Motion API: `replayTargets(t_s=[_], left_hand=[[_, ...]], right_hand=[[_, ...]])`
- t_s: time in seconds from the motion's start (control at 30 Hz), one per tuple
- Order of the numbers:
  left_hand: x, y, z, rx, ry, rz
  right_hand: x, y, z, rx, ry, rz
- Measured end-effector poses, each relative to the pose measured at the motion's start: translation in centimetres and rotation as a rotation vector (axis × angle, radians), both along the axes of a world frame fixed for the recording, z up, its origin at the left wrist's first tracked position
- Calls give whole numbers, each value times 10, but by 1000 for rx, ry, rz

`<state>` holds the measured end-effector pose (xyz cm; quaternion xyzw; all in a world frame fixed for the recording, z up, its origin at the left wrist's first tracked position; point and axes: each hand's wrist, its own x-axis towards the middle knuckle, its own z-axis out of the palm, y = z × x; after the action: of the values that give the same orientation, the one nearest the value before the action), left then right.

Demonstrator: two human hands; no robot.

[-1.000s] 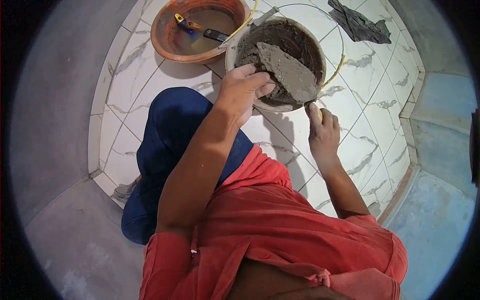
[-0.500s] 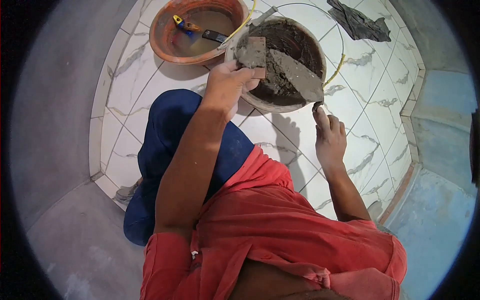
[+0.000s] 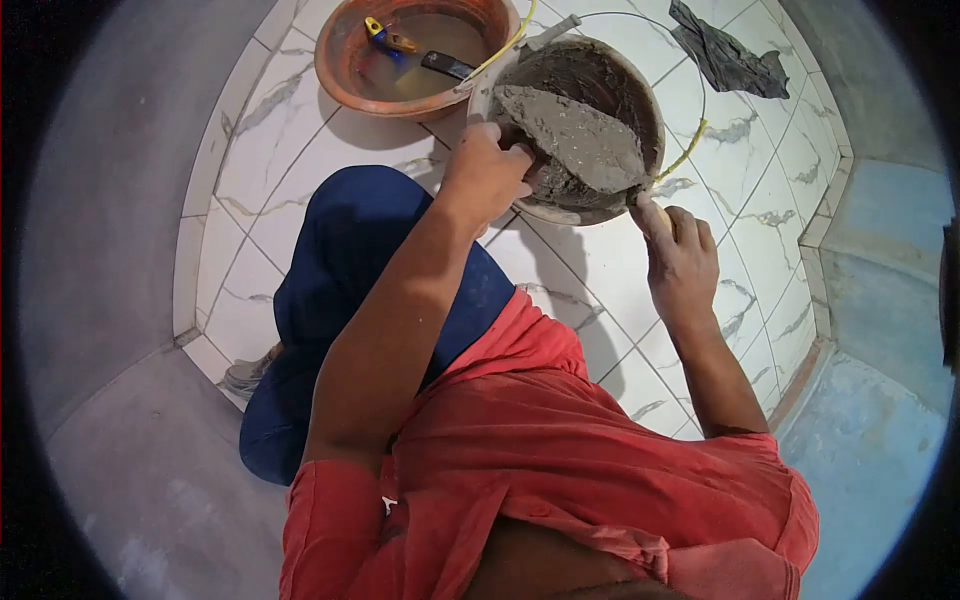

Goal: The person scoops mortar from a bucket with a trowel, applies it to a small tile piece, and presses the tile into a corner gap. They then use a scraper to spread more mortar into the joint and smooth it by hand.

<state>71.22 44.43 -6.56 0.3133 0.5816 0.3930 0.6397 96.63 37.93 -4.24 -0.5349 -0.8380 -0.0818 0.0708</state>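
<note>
The right hand point(image 3: 684, 270) grasps a trowel point(image 3: 637, 194) heaped with mortar point(image 3: 580, 140) at the bucket point(image 3: 655, 120)'s near-right rim, left hand point(image 3: 485, 175) curled beside it, hold unclear.

Grey-veined white floor tiles point(image 3: 640, 290) meet grey and pale-blue walls point(image 3: 110, 230).

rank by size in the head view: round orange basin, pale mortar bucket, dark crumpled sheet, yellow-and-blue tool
1. pale mortar bucket and round orange basin: too close to rank, basin cut off
2. dark crumpled sheet
3. yellow-and-blue tool
</note>
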Motion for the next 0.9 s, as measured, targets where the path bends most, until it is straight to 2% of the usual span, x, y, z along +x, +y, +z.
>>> replayTargets(t_s=[0.13,0.23,0.3,0.43,0.6,0.83,0.9], left_hand=[[-4,0,-16,43,-20,-4],[-7,-3,-19,-14,-108,-30],[-7,-8,-22,-33,-251,43],[-4,-11,-18,-17,-287,65],[-6,-6,-17,60,-85,-71],[-13,-11,-11,51,-42,-71],[-16,-13,-4,32,69,-71]], right_hand=[[4,1,-1,-16,-86,24],[10,2,-6,-14,-150,23],[13,3,-7,-19,-177,42],[19,6,-7,-32,-206,30],[20,9,-8,-40,-245,4],[19,14,-7,-16,-238,7],[19,13,-4,-38,-226,-42]])
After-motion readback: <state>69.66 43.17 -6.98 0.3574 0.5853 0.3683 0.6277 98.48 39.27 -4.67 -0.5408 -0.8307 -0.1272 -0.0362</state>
